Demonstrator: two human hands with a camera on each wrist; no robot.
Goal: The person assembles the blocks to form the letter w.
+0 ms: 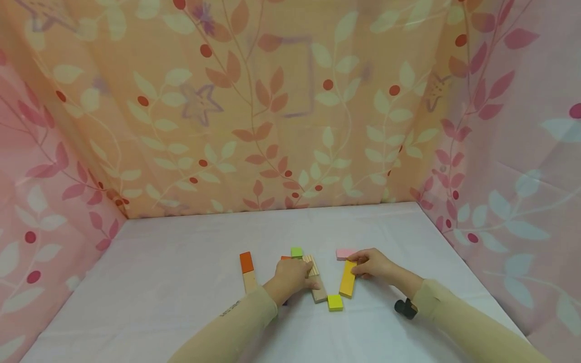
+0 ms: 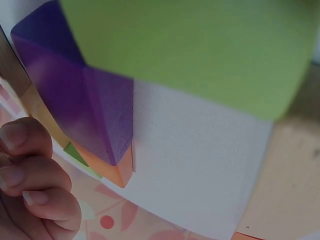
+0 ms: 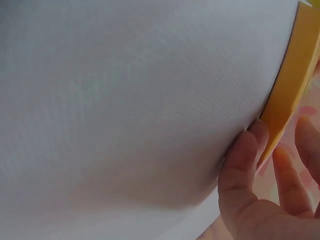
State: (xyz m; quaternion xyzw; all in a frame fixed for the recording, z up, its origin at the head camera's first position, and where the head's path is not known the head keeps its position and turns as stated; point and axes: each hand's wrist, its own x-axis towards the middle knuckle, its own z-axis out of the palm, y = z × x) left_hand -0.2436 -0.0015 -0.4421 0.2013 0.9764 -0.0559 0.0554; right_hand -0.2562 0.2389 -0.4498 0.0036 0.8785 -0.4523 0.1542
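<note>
In the head view, my left hand [image 1: 292, 278] reaches over a line of two wooden blocks, a striped block [image 1: 312, 264] and a plain block [image 1: 320, 293]. Its thumb and index finger are at these blocks. The left wrist view shows that hand's other fingers [image 2: 45, 185] curled, beside a purple block [image 2: 95, 105]; a grip is not visible. My right hand [image 1: 373, 264] pinches the far end of a yellow-orange block [image 1: 347, 280] between thumb and fingertips. A pink block [image 1: 345, 254] lies just behind that end. The small yellow block [image 1: 335, 302] lies near its other end.
An orange-red block [image 1: 246, 262] and a tan block [image 1: 249, 282] form a line at left. Behind my left hand is a small green block [image 1: 296, 252]. A blurred green block [image 2: 200, 55] looms in the left wrist view. Patterned curtains [image 1: 272, 151] border the white table [image 1: 181, 252].
</note>
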